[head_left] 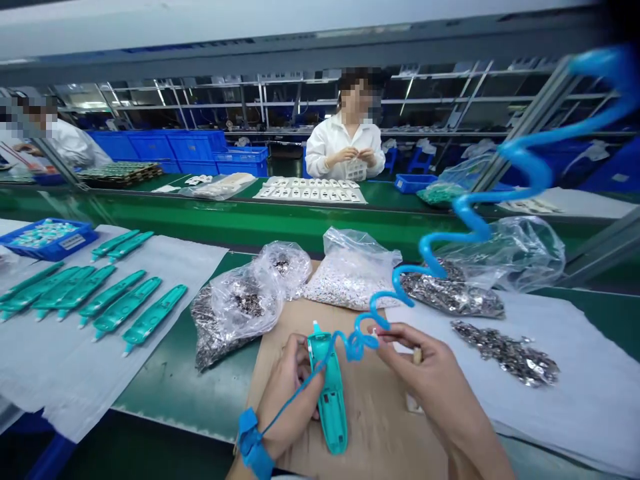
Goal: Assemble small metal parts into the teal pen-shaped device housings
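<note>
Hands sit either side of the teal housing (327, 400). Our left hand (286, 393) is curled shut around it, while our right hand (430, 380) lies toward 3 o'clock from it, thumb and forefinger pinched nearly together at the coiled blue cord (465, 217). What those two fingers have hold of is too small to make out, and a tan bit by the right hand's fingers is unclear too.

The housing lies on a brown board (380, 427), its long axis running from 12 to 6, tip at the 12 end. It is nearer our left hand, whose fingers hide part of its far side. The cord leads from a blue wrist strap (253, 443) on our left wrist, across the housing and away toward 2 o'clock. Bags of metal parts (235, 313) sit at 11 o'clock, a bag of white parts (350, 277) at 12, and finished-looking teal housings (125, 310) at 10.
</note>
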Tool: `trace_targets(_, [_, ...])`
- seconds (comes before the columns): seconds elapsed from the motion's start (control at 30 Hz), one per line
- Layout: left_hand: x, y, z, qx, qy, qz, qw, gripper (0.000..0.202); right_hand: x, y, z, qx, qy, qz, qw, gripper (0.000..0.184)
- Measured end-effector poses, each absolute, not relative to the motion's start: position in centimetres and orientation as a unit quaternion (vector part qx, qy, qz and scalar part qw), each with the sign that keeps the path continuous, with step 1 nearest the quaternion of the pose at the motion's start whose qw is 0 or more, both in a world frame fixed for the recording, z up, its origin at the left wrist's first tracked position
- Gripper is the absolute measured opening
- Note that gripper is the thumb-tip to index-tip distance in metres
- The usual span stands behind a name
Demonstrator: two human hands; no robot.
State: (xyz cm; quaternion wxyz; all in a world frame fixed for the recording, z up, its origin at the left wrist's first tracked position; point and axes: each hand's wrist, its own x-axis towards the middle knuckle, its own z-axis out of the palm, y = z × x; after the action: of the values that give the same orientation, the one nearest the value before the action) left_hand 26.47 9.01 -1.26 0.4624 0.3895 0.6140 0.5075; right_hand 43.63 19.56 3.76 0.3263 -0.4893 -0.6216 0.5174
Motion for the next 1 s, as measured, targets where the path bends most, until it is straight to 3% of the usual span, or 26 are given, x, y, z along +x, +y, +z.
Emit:
trace_targets(0.17, [26.6,9.0,-0.7,0.386,0.627,0.497,0.458,0.032,42.1,19.0,2.0,-0.436,-0.597,0.607,0.291,0.038])
trace_targets(0.4, [26.8,8.9,-0.6,0.385,0.635,0.501,0.445,0.031,41.8,18.9,2.0,-0.441,-0.639,0.546,0.315,0.033])
trace_targets(0.6, [26.7,9.0,-1.0,0.399,0.62,0.512,0.44,0.026,41.0,18.1,2.5,-0.46,-0.624,0.562,0.289,0.032])
trace_targets(0.8, [27.1,9.2,-0.5,0.368,0.608,0.536,0.456,0.035,40.1,17.6,1.4,-0.456,-0.65,0.531,0.295,0.025])
trace_targets(0.9, [27.1,9.2,-0.6,0.368,0.613,0.551,0.43,0.043,39.9,17.6,0.8,-0.456,-0.656,0.528,0.287,0.029])
trace_targets(1.0, [27.0,9.0,-0.9,0.387,0.643,0.529,0.397,0.039,39.8,17.7,1.0,-0.448,-0.664,0.519,0.298,0.035])
